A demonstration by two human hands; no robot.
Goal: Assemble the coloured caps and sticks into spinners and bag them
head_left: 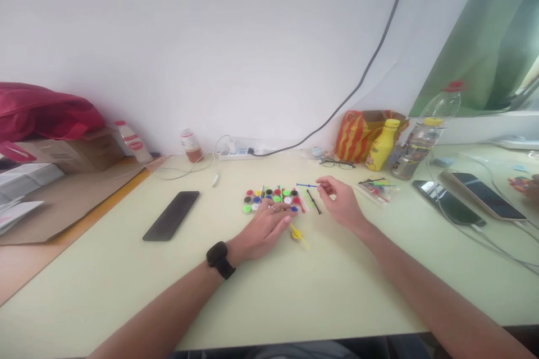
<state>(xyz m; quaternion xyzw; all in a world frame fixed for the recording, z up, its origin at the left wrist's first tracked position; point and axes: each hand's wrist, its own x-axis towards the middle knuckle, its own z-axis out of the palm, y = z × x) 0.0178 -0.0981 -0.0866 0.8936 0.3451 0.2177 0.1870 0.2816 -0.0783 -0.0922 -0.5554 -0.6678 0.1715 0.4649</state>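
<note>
Several round coloured caps [247, 209] in green, red, black, blue and white stand in close rows at the middle of the table. Over their front edge lies my left hand [263, 227], fingers stretched out; it hides some of the caps. A thin blue plastic stick [306, 185] is pinched between the thumb and fingers of my right hand [339, 199], just right of the rows. Beside the caps a black stick [314, 202] lies slanted on the table, near a few lighter ones. A yellow round piece with a stick [297, 234] sits in front of my left fingers.
A small pile of coloured sticks in clear plastic [379, 190] lies at right, with two phones [448, 202] on cables beyond. Bottles [383, 146], a striped bag [353, 134] and eyeglasses [337, 164] stand behind. A black phone-like slab [171, 216] and cardboard [80, 196] are left.
</note>
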